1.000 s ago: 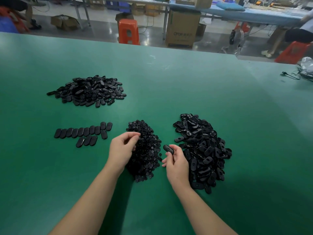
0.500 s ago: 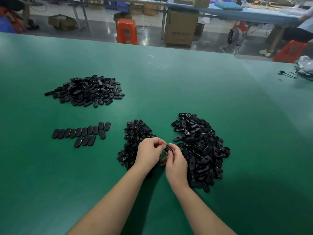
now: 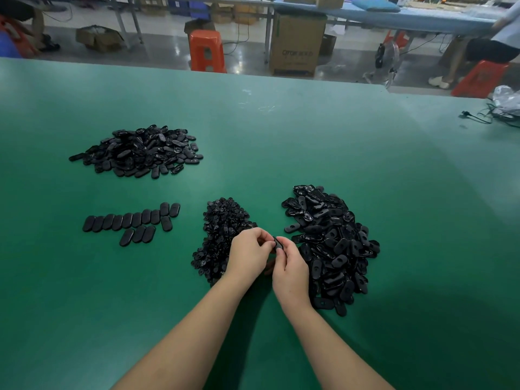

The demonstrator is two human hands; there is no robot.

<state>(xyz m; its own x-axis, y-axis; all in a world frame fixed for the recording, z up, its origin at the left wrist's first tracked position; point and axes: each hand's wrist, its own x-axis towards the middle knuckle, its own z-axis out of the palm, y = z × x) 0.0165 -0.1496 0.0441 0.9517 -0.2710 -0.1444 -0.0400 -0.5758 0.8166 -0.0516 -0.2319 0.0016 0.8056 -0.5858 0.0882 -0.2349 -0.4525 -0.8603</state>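
Left hand (image 3: 249, 256) and right hand (image 3: 291, 270) are both pinching one oval shell (image 3: 278, 244) just right of the small-parts heap (image 3: 222, 223); they should be squeezing squarely.

Shell (image 3: 278, 245): a small, glossy black plastic oval with rounded ends. Fingers covered most of it, so only its upper end and one edge showed. It was held above the table (image 3: 281, 136), pinched between the fingertips of the left hand (image 3: 249, 254) and the right hand (image 3: 289, 270), with its long axis tilted. It sat between the parts heap (image 3: 222, 226) on its left and the shell heap (image 3: 332, 243) on its right, near both.
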